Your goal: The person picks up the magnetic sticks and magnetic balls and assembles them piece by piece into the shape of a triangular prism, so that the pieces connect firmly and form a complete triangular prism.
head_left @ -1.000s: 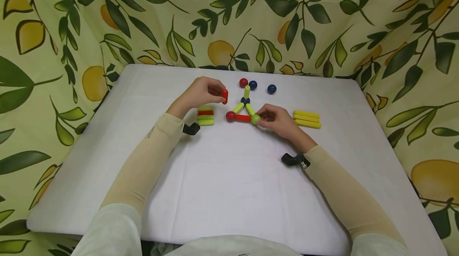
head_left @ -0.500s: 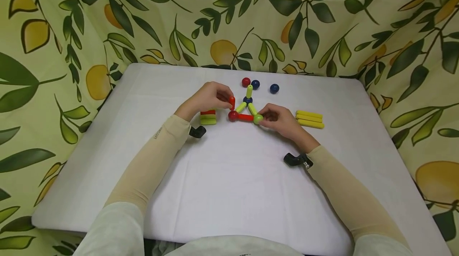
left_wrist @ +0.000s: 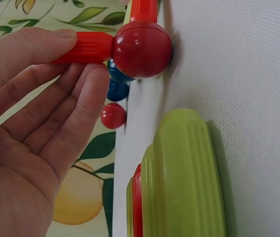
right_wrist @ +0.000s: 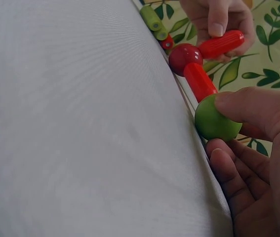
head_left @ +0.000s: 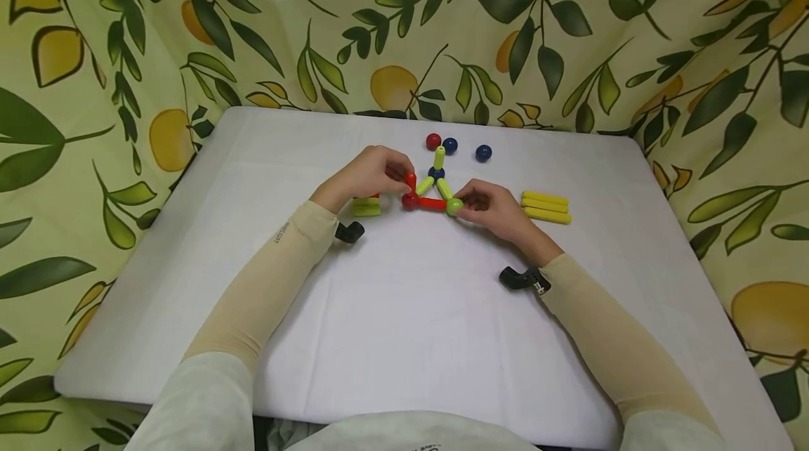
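My left hand (head_left: 380, 173) pinches a red rod (left_wrist: 91, 47) that stands upright on the red ball (left_wrist: 142, 50), its lower end against the ball. That ball is one corner of a flat triangle. A second red rod (head_left: 432, 204) joins it to the green ball (right_wrist: 217, 118), which my right hand (head_left: 495, 210) grips between thumb and fingers. Two light green rods (head_left: 444, 189) run from these corners back to a blue ball (head_left: 436, 173). Another light green rod (head_left: 439, 157) rises from the blue ball.
Beside my left hand lie several green and red rods (left_wrist: 189, 177) in a row. Yellow rods (head_left: 546, 206) lie to the right of my right hand. Behind the triangle are a loose red ball (head_left: 432, 141) and two blue balls (head_left: 483, 152). A patterned curtain surrounds the white table (head_left: 392, 324).
My left hand has moved right and down, bringing the upright red rod onto the red corner ball. The right hand keeps its grip on the green ball.
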Available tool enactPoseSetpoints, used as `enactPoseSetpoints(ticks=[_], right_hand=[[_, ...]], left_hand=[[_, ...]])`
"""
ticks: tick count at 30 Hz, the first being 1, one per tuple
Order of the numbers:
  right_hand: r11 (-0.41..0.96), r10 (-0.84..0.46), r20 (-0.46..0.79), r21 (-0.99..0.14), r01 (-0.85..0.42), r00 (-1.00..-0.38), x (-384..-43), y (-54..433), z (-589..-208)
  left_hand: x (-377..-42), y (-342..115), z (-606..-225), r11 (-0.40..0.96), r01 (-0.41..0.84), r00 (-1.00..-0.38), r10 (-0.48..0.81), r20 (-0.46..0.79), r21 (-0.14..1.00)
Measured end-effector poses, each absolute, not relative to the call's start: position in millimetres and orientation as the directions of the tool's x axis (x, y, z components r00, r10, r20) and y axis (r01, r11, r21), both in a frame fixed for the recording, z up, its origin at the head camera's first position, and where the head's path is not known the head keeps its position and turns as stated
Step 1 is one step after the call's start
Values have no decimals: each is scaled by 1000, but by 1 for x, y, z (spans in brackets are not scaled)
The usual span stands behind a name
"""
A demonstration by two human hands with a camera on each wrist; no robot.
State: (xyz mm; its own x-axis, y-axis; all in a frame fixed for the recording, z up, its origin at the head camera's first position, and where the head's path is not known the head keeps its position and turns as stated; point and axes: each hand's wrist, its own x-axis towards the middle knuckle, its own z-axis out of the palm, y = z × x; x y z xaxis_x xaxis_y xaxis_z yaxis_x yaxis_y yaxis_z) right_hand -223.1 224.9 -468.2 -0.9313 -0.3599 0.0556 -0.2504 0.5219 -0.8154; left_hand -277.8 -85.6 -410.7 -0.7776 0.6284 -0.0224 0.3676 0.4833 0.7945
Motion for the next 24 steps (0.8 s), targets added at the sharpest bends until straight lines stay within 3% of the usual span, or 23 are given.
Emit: enactPoseSetpoints(ticks=[15,24], right_hand=[[522,-360,48,-817,-244,-932,-223,224,-470],[507,-364,51,-827,-244,-930,-224,226,-471]], left_hand=[[-280,-98,-403,496,383,-772,635,-25,779],[-295,-146,-393,664,333,-846,523,-98,670]])
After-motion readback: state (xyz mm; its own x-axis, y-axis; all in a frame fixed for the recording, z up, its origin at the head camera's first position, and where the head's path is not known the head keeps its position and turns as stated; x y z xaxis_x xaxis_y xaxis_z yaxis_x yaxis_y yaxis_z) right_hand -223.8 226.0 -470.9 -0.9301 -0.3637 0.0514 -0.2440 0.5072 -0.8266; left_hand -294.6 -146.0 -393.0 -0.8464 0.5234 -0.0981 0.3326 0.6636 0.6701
